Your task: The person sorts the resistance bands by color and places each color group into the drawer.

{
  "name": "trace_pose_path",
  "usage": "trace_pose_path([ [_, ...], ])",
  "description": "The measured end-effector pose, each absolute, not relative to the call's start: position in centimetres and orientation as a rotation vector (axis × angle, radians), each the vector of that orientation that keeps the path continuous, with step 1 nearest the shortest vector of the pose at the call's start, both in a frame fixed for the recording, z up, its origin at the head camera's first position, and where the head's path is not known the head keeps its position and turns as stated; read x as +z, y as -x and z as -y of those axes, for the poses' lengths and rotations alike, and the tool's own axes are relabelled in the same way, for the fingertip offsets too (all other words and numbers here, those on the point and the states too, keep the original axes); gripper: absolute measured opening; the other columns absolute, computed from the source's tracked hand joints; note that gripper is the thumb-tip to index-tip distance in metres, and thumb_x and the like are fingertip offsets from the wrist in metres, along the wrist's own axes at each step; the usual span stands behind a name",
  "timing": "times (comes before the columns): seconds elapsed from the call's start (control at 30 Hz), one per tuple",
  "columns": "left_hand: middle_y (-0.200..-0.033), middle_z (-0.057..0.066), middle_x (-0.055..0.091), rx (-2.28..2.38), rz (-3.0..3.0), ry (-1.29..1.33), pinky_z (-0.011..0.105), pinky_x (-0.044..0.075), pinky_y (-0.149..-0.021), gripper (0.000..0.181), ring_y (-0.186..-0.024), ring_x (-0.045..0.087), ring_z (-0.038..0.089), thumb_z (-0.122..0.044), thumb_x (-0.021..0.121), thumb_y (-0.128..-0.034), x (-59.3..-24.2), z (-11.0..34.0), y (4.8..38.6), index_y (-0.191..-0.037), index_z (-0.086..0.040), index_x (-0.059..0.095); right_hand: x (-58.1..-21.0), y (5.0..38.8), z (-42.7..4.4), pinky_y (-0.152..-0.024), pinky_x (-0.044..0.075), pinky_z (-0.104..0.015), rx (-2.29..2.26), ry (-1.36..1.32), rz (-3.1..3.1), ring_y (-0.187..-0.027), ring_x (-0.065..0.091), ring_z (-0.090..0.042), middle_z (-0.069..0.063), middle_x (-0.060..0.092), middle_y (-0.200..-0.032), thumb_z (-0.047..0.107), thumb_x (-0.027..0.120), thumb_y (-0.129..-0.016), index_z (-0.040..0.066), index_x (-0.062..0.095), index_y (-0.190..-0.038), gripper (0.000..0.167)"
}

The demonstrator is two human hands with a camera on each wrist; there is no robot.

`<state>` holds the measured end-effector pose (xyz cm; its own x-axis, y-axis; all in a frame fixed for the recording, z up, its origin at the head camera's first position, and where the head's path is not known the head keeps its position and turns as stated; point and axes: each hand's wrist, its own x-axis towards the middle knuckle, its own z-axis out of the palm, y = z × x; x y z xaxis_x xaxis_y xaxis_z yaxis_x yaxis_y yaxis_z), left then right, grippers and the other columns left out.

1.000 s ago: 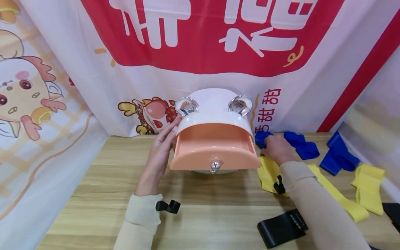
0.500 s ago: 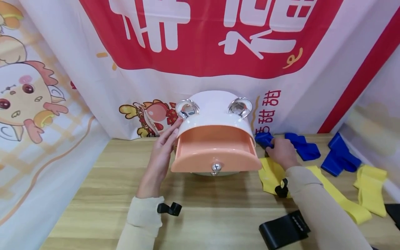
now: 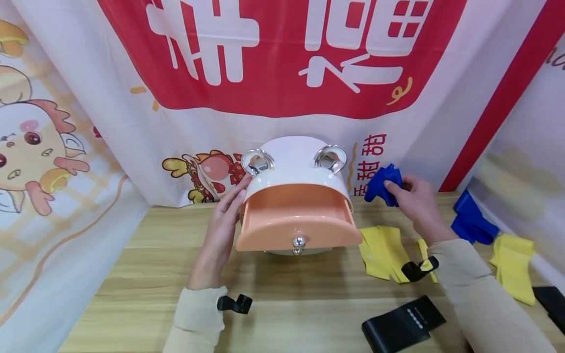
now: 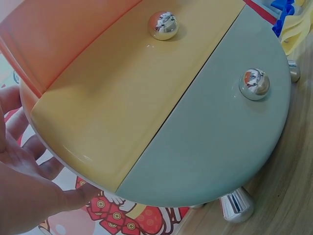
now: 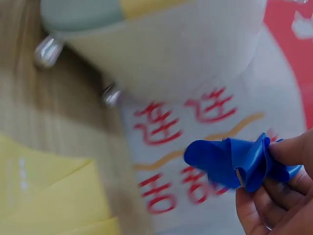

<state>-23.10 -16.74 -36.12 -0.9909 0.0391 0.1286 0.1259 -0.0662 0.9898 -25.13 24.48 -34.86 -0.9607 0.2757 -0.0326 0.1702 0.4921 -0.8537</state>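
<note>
A white cabinet (image 3: 293, 157) with two silver ears stands against the backdrop. Its top orange drawer (image 3: 297, 233) is pulled out, and no contents show inside. In the left wrist view a yellow drawer (image 4: 127, 93) and a grey-green drawer (image 4: 210, 127), both closed, lie below it. My left hand (image 3: 222, 223) rests along the cabinet's left side, fingers fairly straight. Right of the cabinet, above the table, my right hand (image 3: 417, 201) pinches a crumpled blue elastic band (image 3: 384, 184) between thumb and fingers. The right wrist view shows the blue band (image 5: 239, 161) folded in the fingertips.
A yellow band (image 3: 384, 252) lies below my right hand. Another blue band (image 3: 474, 218) and a yellow band (image 3: 512, 267) lie at the far right. Nearer the front is a black band (image 3: 403, 323), with a black item (image 3: 552, 301) at the right edge.
My right hand has lifted the blue band off the table and moved up and right. The left hand stays on the cabinet's side. The head view has tilted slightly.
</note>
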Motion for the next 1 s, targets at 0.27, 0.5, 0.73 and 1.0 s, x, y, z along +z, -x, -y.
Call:
trace_pose_path([
  [0.27, -0.161, -0.024, 0.053, -2.246, 2.105, 0.178, 0.047, 0.03, -0.133, 0.044, -0.157, 0.038, 0.004, -0.045, 0.055, -0.1123, -36.0, 16.8, 23.3, -0.155, -0.036, 0.059, -29.6, 22.0, -22.6, -0.08, 0.056, -0.03, 1.346, 0.22, 2.661, -0.111, 0.06, -0.033, -0.02, 0.072, -0.134, 0.055, 0.06, -0.107, 0.01, 0.068, -0.139, 0.056],
  [0.5, -0.162, -0.024, 0.053, -2.239, 2.115, 0.165, 0.049, 0.03, -0.133, 0.044, -0.157, 0.038, 0.005, -0.044, 0.055, -0.1124, -35.9, 16.8, 23.4, -0.155, -0.036, 0.058, -25.8, 18.7, -21.3, -0.075, 0.06, -0.025, 1.345, 0.041, 2.675, -0.109, 0.063, -0.029, -0.014, 0.076, -0.13, 0.063, 0.062, -0.102, 0.019, 0.068, -0.142, 0.059],
  [0.73, -0.162, -0.023, 0.052, -2.236, 2.1, 0.195, 0.052, 0.028, -0.134, 0.044, -0.157, 0.038, 0.006, -0.046, 0.055, -0.1117, -35.7, 16.8, 23.5, -0.155, -0.038, 0.059, -23.3, 17.1, -19.3, -0.077, 0.059, -0.027, 1.351, -0.106, 2.626, -0.102, 0.066, -0.026, -0.01, 0.077, -0.126, 0.053, 0.069, -0.102, 0.019, 0.075, -0.132, 0.046],
  [1.0, -0.163, -0.02, 0.052, -2.26, 2.09, 0.188, 0.051, 0.03, -0.133, 0.044, -0.157, 0.039, 0.007, -0.043, 0.056, -0.112, -36.1, 16.8, 23.3, -0.155, -0.034, 0.059, -22.5, 17.2, -16.4, -0.078, 0.06, -0.026, 1.48, -0.246, 2.639, -0.105, 0.063, -0.03, -0.011, 0.077, -0.119, 0.037, 0.076, -0.101, 0.016, 0.078, -0.131, 0.037],
])
